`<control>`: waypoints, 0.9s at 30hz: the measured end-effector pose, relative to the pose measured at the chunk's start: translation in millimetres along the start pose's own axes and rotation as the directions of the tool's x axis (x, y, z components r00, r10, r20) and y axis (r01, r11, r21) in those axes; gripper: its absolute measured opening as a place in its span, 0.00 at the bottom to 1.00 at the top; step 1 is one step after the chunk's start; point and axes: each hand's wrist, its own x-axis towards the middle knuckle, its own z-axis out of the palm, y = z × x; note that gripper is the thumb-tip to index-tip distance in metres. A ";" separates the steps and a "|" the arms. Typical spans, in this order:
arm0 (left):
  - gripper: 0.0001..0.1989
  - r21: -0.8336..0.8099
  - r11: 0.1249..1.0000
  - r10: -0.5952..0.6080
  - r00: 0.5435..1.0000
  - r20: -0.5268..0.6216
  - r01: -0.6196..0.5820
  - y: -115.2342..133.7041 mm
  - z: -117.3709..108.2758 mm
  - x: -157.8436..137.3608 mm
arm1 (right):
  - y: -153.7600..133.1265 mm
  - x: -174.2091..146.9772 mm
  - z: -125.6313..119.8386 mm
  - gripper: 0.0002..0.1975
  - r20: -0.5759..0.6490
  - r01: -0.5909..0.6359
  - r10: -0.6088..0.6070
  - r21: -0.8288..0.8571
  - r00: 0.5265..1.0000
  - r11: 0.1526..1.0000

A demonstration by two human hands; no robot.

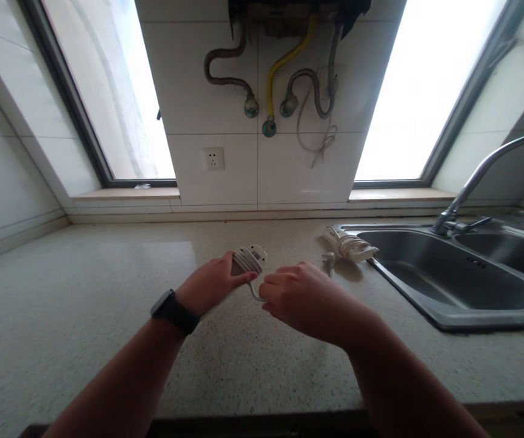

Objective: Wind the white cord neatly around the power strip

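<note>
My left hand [213,281], with a dark watch on its wrist, is closed around a white power strip [248,258] that has its cord wound about it. The strip is held above the countertop. Just to the right, my right hand [291,292] pinches the white cord [255,294] running down from the strip. Past my right hand a plug [328,261] shows, partly hidden behind the hand. A second white power strip [355,248], wrapped in its own cord, lies on the counter against the sink's left edge.
The speckled countertop [83,316] spans the view. On the right are a steel double sink [408,304] and a faucet [485,167]. A wall socket [214,159] and pipes with a yellow hose [284,61] are on the tiled wall between two windows.
</note>
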 end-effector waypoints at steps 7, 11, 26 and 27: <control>0.41 0.234 0.969 -0.056 0.995 -0.085 0.075 -19.5 3.2 9.2 | 23.1 -17.0 -4.5 0.09 -0.002 -0.116 0.120 0.247 0.993 0.962; 0.40 0.257 0.963 0.083 0.996 0.015 -0.084 -6.1 2.4 5.3 | 27.4 -13.4 -8.5 0.16 -0.327 -0.022 0.063 0.129 0.943 0.991; 0.27 -0.059 0.818 0.570 0.793 0.215 -0.572 35.4 8.3 -19.8 | 37.7 -5.2 -2.5 0.12 -0.683 0.046 0.147 0.256 0.716 0.965; 0.27 -0.054 0.802 0.592 0.781 0.200 -0.594 36.4 8.4 -21.0 | 39.8 -3.8 -1.2 0.13 -0.671 0.035 0.173 0.284 0.721 0.958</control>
